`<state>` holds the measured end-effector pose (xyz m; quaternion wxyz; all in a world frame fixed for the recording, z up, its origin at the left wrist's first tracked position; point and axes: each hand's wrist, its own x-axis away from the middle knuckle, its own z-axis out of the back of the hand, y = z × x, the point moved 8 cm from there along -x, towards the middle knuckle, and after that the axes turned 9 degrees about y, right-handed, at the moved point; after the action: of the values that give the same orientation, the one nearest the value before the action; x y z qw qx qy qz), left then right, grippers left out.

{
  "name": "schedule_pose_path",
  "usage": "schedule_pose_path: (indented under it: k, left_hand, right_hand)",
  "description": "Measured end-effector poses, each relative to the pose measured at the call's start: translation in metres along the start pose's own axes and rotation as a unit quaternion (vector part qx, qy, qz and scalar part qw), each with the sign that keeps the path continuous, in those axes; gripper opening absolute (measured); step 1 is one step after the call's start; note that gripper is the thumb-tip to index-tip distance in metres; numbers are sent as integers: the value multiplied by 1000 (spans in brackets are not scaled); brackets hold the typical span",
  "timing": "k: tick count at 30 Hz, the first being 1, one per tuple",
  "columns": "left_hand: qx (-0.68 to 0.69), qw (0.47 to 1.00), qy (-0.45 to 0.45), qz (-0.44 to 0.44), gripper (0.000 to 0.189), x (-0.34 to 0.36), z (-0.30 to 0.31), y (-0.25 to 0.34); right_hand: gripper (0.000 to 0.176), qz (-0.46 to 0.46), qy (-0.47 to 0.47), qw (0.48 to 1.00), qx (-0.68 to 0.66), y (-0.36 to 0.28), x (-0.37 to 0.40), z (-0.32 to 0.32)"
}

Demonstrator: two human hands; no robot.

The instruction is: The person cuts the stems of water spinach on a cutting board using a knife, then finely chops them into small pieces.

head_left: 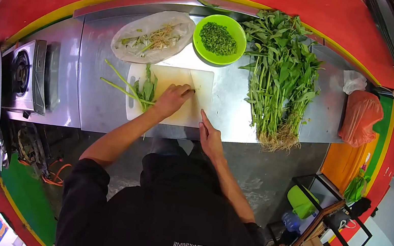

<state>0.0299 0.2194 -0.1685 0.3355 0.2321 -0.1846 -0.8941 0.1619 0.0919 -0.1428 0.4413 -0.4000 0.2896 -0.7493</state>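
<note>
A white cutting board (206, 80) lies on the steel counter. My left hand (174, 100) is on the board, its fingers closed around something too small to make out. At the board's right edge my right hand (210, 136) is wrapped round the handle of a knife (196, 97), whose blade reaches up over the board beside my left fingertips. Leafy green stems (147, 87) lie across the board's left side, just left of my left hand. Beyond the board stands a green bowl (198, 46) of chopped greens (218, 39).
A plastic bag (128, 50) with roots and scraps lies behind the board. To the right is a large bunch of leafy greens (278, 79). A stove (22, 72) stands at the left, a red bag (361, 118) at the far right. A metal rack (314, 229) is below.
</note>
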Motion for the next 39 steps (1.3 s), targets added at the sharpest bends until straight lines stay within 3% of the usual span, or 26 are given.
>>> schedule_pose_path:
  k: [7, 15, 17, 20, 24, 25, 30, 35, 39]
  left_hand:
    - [-5, 1000, 28, -9, 30, 0, 1, 1]
    - [-18, 1000, -14, -16, 35, 0, -5, 0]
    - [-19, 1000, -14, -12, 34, 0, -2, 0]
    - [-20, 1000, -17, -8, 33, 0, -2, 0]
    - [-8, 1000, -19, -2, 30, 0, -6, -2]
    - [-8, 1000, -20, -1, 30, 1, -6, -3]
    - [1, 1000, 16, -14, 29, 0, 0, -1]
    - [2, 1000, -3, 1, 30, 0, -4, -3]
    - [0, 1000, -11, 18, 31, 1, -3, -3]
  right_hand:
    - [49, -19, -7, 999, -38, 5, 12, -1]
    - [49, -43, -22, 999, -5, 17, 9, -5]
    - [49, 24, 5, 999, -26, 9, 2, -4]
    - [48, 45, 16, 998, -47, 12, -10, -13]
    - [49, -34, -25, 999, -23, 7, -5, -9]
    - [49, 21, 0, 998, -64, 3, -2, -6]
    - [49, 8, -4, 998, -67, 17, 6, -9]
    - [49, 10, -16, 999, -39, 16, 0, -10]
    - [50, 57, 5, 997, -55, 10, -15, -14]
